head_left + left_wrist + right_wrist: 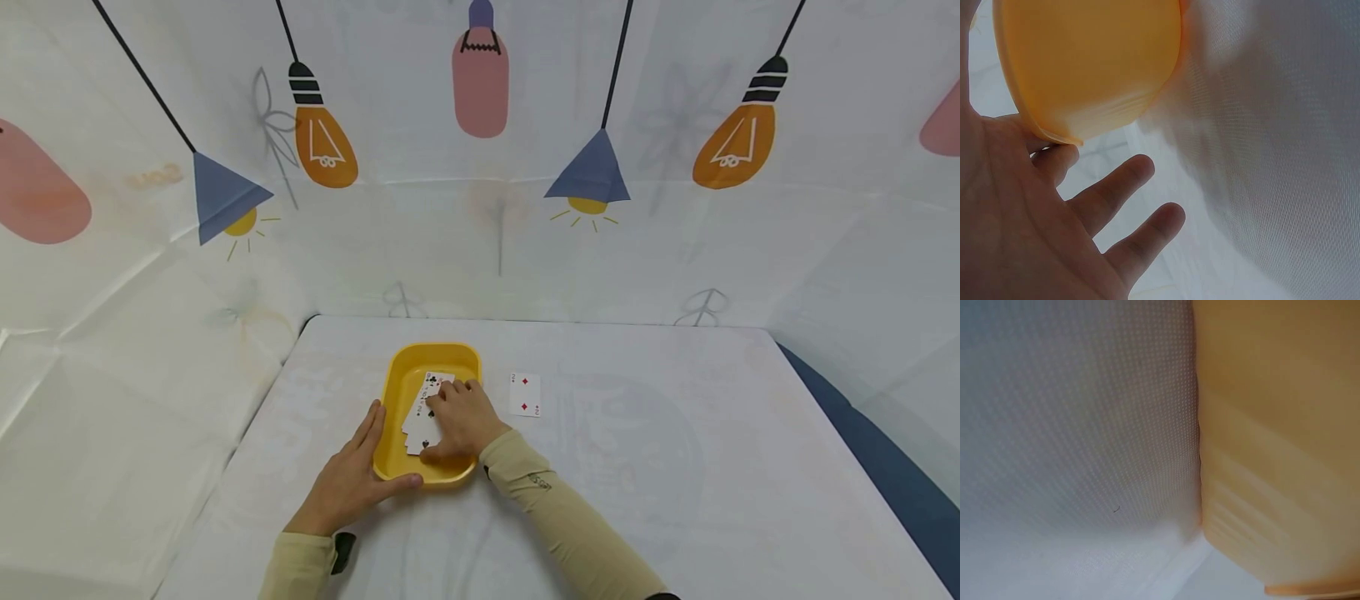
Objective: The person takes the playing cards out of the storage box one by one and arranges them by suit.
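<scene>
A yellow tray [384, 454] stands on the white-covered table, with several overlapping playing cards [420, 433] fanned out inside it. My left hand [348, 486] rests against the tray's near left corner, fingers straight along the left side and thumb across the near rim. Its spread fingers [1147, 240] show beside the tray wall [1091, 56] in the left wrist view. Reaching in over the right rim, my right hand [465, 421] grips at the cards, fingers bent over their far part and thumb at the near edge. It covers part of them and is out of sight in the right wrist view.
A two of diamonds [525, 395] lies face up on the table [637, 467], just right of the tray. Behind the table hangs a white cloth [420, 225] printed with lamps and bulbs. Dark blue material [862, 433] shows past the table's right edge.
</scene>
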`<state>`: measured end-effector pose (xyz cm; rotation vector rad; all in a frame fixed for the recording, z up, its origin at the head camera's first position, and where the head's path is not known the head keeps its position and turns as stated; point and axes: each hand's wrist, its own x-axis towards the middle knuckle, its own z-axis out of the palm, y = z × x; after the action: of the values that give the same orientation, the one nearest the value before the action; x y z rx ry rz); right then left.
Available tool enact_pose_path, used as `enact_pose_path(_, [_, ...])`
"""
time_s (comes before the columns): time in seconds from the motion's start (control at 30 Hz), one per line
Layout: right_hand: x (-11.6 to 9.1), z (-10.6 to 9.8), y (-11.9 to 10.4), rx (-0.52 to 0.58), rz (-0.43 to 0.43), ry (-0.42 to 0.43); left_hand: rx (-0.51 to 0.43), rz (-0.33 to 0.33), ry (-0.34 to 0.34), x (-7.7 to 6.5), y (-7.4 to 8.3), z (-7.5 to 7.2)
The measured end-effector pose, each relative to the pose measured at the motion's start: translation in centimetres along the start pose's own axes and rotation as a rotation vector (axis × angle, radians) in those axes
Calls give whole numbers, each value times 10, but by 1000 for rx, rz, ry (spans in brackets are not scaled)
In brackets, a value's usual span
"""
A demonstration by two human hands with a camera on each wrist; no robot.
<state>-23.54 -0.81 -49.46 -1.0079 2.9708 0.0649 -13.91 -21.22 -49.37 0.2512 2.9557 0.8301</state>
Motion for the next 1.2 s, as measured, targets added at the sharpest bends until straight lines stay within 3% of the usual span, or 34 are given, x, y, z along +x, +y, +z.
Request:
enact_pose_path(0.53, [-3,-1,3,46,-28,46,-2,5,-6,0,-2,1])
enact_pose_path(0.9, [-6,2,5,92,-80,161,8,26,7,0,-3,2])
enact_pose_path(1.2, [-7,-6,7,136,-85,186,5,16,-2,0,-3,2])
